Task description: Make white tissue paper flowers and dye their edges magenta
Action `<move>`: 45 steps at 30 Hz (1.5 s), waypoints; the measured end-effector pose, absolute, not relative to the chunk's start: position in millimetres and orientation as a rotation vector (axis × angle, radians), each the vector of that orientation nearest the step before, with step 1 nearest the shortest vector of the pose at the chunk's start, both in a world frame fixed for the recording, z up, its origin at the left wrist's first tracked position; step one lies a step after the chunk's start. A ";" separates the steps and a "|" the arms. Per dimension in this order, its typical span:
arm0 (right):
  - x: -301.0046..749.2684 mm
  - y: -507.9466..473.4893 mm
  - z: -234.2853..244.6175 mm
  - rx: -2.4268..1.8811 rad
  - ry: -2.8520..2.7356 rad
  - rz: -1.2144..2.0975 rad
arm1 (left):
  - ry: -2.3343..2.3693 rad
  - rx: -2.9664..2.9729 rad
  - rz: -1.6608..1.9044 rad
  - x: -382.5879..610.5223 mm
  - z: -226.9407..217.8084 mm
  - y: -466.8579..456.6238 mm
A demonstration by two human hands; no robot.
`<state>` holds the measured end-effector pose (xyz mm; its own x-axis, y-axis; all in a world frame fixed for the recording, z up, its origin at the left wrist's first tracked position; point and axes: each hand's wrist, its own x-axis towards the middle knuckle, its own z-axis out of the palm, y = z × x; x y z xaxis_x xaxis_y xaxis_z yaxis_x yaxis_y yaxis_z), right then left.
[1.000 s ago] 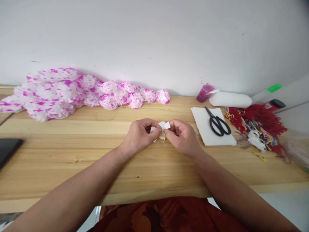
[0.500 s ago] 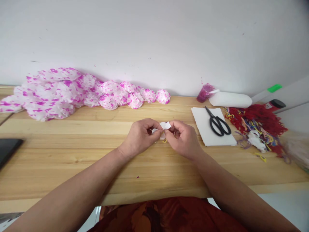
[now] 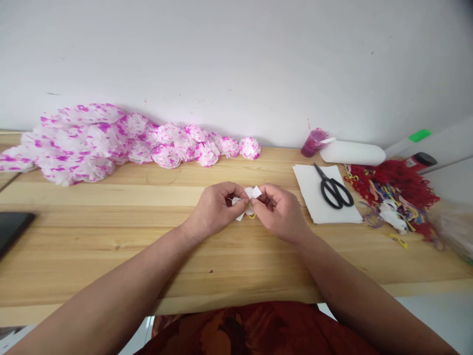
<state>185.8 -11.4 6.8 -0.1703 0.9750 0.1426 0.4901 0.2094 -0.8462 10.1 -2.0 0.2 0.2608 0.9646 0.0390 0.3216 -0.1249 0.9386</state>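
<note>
Between my two hands is a small piece of folded white paper [image 3: 253, 193], its corners sticking out above and below the fingers. My left hand [image 3: 220, 203] pinches it from the left with thumb and forefinger. From the right, my right hand [image 3: 279, 209] pinches the middle of the same paper, the thumb tips almost meeting. A bit of yellow string [image 3: 252, 216] shows just under the paper by the right thumb; its other end is hidden by the fingers.
Pink-spotted white paper flowers [image 3: 79, 143] lie along the wall. Black scissors [image 3: 334, 190] rest on a white paper stack [image 3: 314, 197] at right. Beyond are a pink-stained cup [image 3: 312, 144], a white bottle [image 3: 353, 152] and tangled red and coloured strings [image 3: 399, 182]. A dark flat object [image 3: 13, 229] lies left.
Both hands stay in nearly the same place. A lower corner of the white paper now shows more below the left fingers, and the yellow string shows slightly more.
</note>
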 end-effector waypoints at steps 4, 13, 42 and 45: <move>186.5 -11.3 5.9 -1.352 -1.782 0.849 | 1.193 1.640 0.870 9.5 0.9 -1.6; 189.0 -7.4 -0.9 -1.252 -1.628 1.130 | 1.139 1.430 0.828 10.1 -1.1 1.1; 189.4 -10.1 1.8 -1.323 -1.774 0.804 | 1.168 1.477 0.853 7.7 0.2 1.9; 189.6 -9.5 1.4 -1.316 -1.762 0.838 | 1.153 1.476 0.865 8.7 0.6 1.4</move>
